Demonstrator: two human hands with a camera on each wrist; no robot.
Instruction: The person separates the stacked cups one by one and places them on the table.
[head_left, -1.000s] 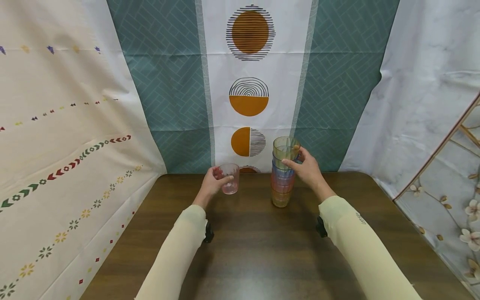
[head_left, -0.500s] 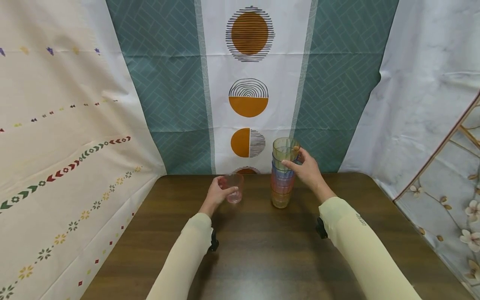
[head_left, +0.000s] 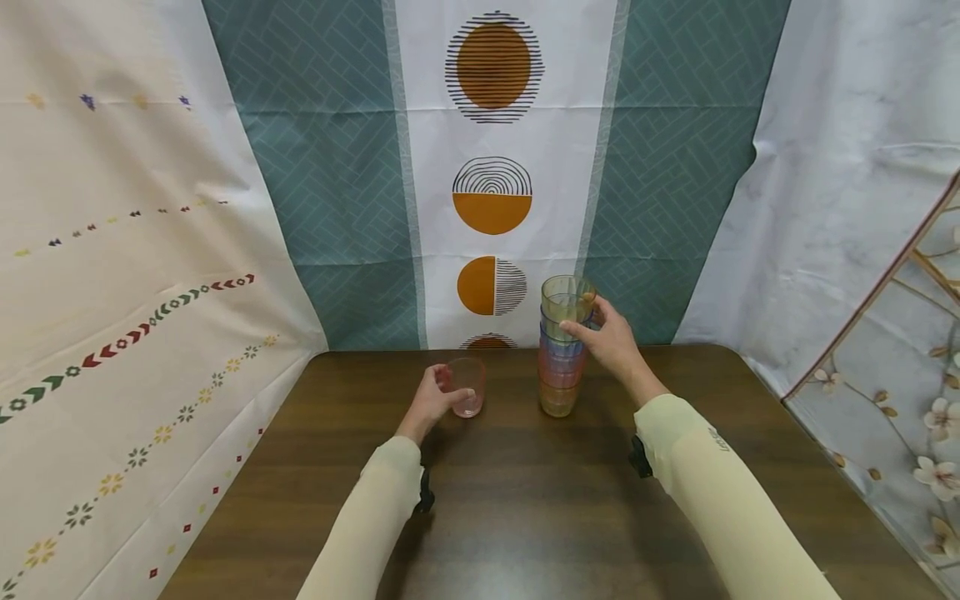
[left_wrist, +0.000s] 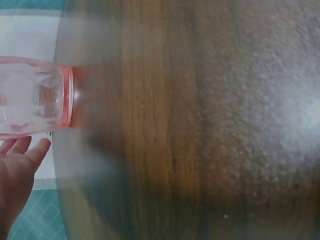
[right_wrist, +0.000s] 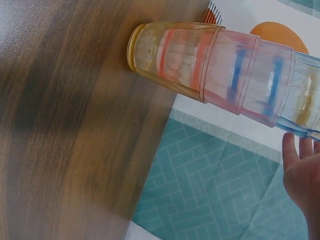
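Note:
In the head view, my left hand (head_left: pixel 433 398) holds a clear pink cup (head_left: pixel 468 390) from its left side, thumb in front. The cup is upright, its base at or just above the table; I cannot tell which. To the right, a tall stack of nested clear cups (head_left: pixel 558 375) stands on the table, amber at the bottom, then pink and blue, with a yellow cup (head_left: pixel 564 287) on top. My right hand (head_left: pixel 611 337) grips the upper part of this stack. In the right wrist view, the amber bottom cup (right_wrist: pixel 147 50) meets the wood.
The dark wooden table (head_left: pixel 517 500) has its far edge just behind the cups. A green and white cloth (head_left: pixel 337 167) with orange circles hangs behind it. A cream cloth (head_left: pixel 150 275) hangs at the left, a floral white one (head_left: pixel 862 250) at the right.
My left hand has lowered the pink cup toward the table and shifted it slightly right. The right hand and the stack have stayed in place.

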